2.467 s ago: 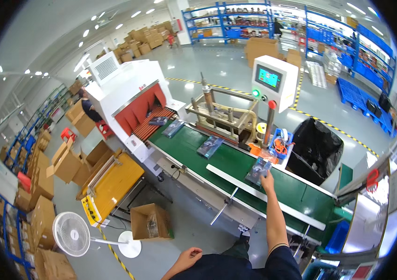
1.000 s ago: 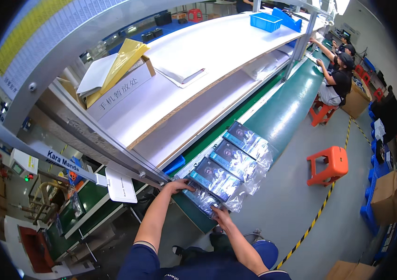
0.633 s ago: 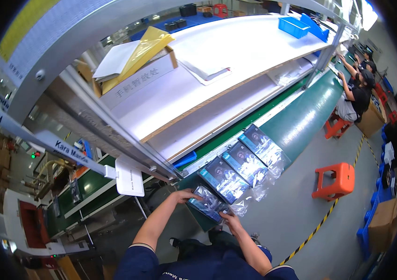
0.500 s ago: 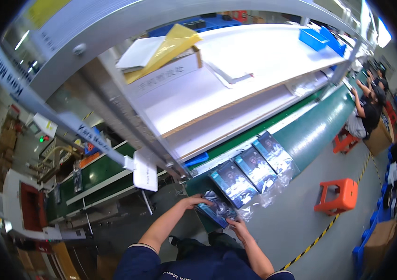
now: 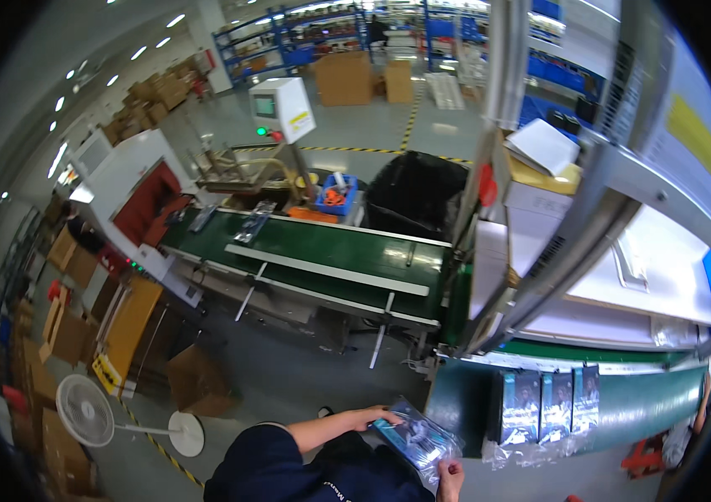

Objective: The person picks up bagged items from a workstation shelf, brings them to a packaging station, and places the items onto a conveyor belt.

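A flat dark box in a clear plastic bag (image 5: 419, 440) is held between my two hands, just off the near left end of the green belt. My left hand (image 5: 374, 417) grips its upper left edge, thumb on top. My right hand (image 5: 450, 478) is closed on the bag's loose plastic at the lower right corner. To the right, bagged boxes of the same kind, a first one (image 5: 519, 408), a second (image 5: 555, 407) and a third (image 5: 585, 399), lie side by side on the belt (image 5: 648, 402), their loose bag ends toward me.
Ahead runs another green conveyor (image 5: 322, 244) with bagged items, leading from a white machine (image 5: 134, 180). A black-lined bin (image 5: 416, 197) and blue crate (image 5: 337, 194) stand behind it. A white fan (image 5: 85, 410) and open carton (image 5: 198, 381) stand left. Metal-framed shelving (image 5: 531, 293) rises right.
My view has swung left, bringing the other conveyor into sight. The bagged box in my hands has come away from the row of boxes, and my right hand now grips the bag's end.
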A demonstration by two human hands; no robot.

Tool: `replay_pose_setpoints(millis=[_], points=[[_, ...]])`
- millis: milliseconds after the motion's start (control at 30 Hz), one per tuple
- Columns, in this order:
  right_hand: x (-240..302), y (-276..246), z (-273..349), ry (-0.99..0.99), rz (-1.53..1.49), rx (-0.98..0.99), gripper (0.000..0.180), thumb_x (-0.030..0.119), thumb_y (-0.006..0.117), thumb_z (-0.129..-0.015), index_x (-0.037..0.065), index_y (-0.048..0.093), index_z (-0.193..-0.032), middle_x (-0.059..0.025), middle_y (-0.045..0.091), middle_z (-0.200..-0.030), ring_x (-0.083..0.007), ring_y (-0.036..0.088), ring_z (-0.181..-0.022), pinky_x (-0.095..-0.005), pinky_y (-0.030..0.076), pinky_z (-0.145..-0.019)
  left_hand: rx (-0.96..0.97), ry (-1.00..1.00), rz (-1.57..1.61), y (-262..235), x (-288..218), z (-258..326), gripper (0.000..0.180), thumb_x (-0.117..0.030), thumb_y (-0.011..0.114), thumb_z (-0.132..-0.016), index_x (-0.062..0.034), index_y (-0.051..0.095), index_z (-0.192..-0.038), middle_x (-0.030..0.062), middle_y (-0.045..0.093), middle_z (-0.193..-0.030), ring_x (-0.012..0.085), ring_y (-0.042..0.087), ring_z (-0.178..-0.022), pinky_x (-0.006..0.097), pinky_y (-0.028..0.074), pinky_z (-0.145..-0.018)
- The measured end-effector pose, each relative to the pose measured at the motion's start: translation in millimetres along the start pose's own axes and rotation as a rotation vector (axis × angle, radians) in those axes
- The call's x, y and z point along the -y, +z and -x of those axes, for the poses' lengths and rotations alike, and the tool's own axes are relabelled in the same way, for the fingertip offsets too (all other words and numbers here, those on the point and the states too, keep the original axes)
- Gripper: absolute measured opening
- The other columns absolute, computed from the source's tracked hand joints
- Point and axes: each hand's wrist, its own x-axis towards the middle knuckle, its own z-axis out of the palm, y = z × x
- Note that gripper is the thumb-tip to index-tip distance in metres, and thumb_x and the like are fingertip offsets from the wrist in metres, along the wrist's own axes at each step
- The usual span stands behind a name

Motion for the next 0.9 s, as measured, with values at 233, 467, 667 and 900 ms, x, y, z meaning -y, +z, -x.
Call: replay_pose_setpoints(millis=[233, 467, 667, 900], points=[[42, 134, 0, -0.269, -0.221, 0.246, 0.053, 0.027, 0.061, -0.083, 0.009, 0.034, -0.124, -0.0060, 0.041, -0.120, -0.0190, 0.044, -0.107, -0.0346, 0.039, -0.084, -0.280, 0.388, 0.669, -42, -5, 138, 0.036, -0.017, 0.066, -0.075, 0.0001, 0.055, -0.105, 0.0077, 0.061, -0.095, 0.0171, 0.060, -0.083, 0.032, 0.049, -0.077], [86, 312, 56, -0.027, -0.396, 0.794, 0.062, 0.023, 0.066, -0.072, 0.006, 0.035, -0.123, -0.0075, 0.047, -0.115, -0.0227, 0.047, -0.106, -0.0416, 0.038, -0.092, -0.546, 0.731, 0.553, -42, 10, 192, 0.052, -0.019, 0.068, -0.075, -0.0062, 0.044, -0.119, 0.0042, 0.054, -0.108, 0.0146, 0.051, -0.098, 0.029, 0.043, -0.083], [81, 372, 69, 0.053, -0.181, 0.919, 0.057, 0.012, 0.061, -0.068, 0.001, 0.039, -0.119, -0.0110, 0.051, -0.107, -0.0246, 0.052, -0.098, -0.0384, 0.044, -0.087, -0.341, 0.822, 0.335, -134, 27, 279, 0.099, -0.035, 0.069, -0.072, -0.0079, 0.002, -0.139, 0.0129, 0.018, -0.141, 0.0239, 0.029, -0.126, 0.035, 0.025, -0.102], [66, 441, 81, -0.290, 0.374, 1.160, 0.072, 0.034, 0.064, -0.078, -0.002, 0.028, -0.129, -0.0088, 0.046, -0.115, -0.0173, 0.045, -0.105, -0.0307, 0.034, -0.093, -0.361, 0.488, 0.354, -178, 18, 318, 0.052, -0.022, 0.069, -0.071, -0.0036, 0.048, -0.115, 0.0100, 0.057, -0.103, 0.0220, 0.055, -0.095, 0.037, 0.043, -0.085]])
